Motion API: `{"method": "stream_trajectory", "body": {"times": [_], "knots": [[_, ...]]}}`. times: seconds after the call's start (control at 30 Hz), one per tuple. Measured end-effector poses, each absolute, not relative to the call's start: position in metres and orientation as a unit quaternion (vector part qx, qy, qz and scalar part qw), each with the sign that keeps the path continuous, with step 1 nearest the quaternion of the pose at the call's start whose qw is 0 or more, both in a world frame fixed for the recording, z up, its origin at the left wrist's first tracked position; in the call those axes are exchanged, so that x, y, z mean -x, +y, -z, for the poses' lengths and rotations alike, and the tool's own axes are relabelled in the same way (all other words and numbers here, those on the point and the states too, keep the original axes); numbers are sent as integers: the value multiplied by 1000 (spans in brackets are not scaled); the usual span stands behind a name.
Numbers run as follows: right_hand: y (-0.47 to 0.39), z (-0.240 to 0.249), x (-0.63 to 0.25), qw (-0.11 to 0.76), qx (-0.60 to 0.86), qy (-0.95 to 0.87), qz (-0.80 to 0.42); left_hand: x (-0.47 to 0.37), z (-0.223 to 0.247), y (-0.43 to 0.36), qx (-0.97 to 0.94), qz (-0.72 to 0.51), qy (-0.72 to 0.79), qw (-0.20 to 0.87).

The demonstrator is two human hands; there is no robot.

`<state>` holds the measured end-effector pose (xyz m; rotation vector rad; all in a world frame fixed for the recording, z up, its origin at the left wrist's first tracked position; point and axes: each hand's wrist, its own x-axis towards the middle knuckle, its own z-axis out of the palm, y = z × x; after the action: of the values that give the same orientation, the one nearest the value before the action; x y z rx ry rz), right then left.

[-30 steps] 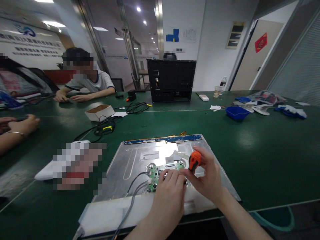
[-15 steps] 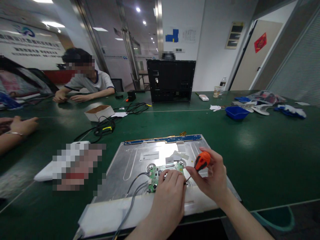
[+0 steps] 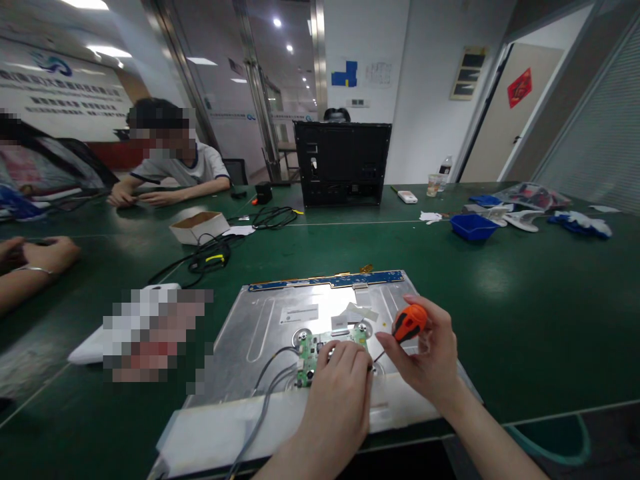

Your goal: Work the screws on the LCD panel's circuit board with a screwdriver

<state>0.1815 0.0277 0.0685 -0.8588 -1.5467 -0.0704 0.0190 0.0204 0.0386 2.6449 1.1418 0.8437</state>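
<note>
A flat metal display panel (image 3: 250,347) lies on the table before me, with a green circuit board (image 3: 311,353) on its back. My left hand (image 3: 343,373) covers the right part of that board, fingers curled together and pressed down; whatever lies under the fingertips is hidden. In my right hand (image 3: 433,347) is an orange and black screwdriver (image 3: 410,323), tilted, its thin shaft running down toward the board's lower right corner beside my left fingers. Grey and black cables (image 3: 270,393) leave the board's left side. A blue strip board (image 3: 327,281) runs along the panel's far edge.
A black monitor housing (image 3: 345,163) stands at the back of the green table (image 3: 540,320). Left are a white carton (image 3: 199,229), coiled black cables (image 3: 210,257) and a co-worker's hands (image 3: 50,255). A blue tray (image 3: 473,227) and gloves (image 3: 583,223) lie to the right.
My right hand and the screwdriver handle have shifted slightly right, with the shaft still angled to the board's corner. My left hand stays in place.
</note>
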Motion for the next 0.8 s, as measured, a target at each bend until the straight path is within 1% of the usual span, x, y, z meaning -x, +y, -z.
{"method": "stream_trajectory", "body": {"times": [0.17, 0.33, 0.53, 0.67, 0.73, 0.8], "knots": [[27, -70, -180, 628, 379, -679, 26, -18, -38, 20, -879, -282, 378, 61], [27, -71, -181, 627, 388, -673, 58, -17, -41, 19, -876, -294, 374, 81], [16, -79, -193, 586, 444, -666, 127, -16, -49, 14, -874, -328, 350, 79], [4, -91, -202, 594, 484, -630, 122, -3, -57, 4, -877, -331, 343, 62], [1, -94, -207, 569, 523, -624, 115, 14, -62, -1, -869, -332, 362, 55], [2, -93, -211, 499, 566, -649, 99, 40, -66, -3, -861, -329, 386, 33]]}}
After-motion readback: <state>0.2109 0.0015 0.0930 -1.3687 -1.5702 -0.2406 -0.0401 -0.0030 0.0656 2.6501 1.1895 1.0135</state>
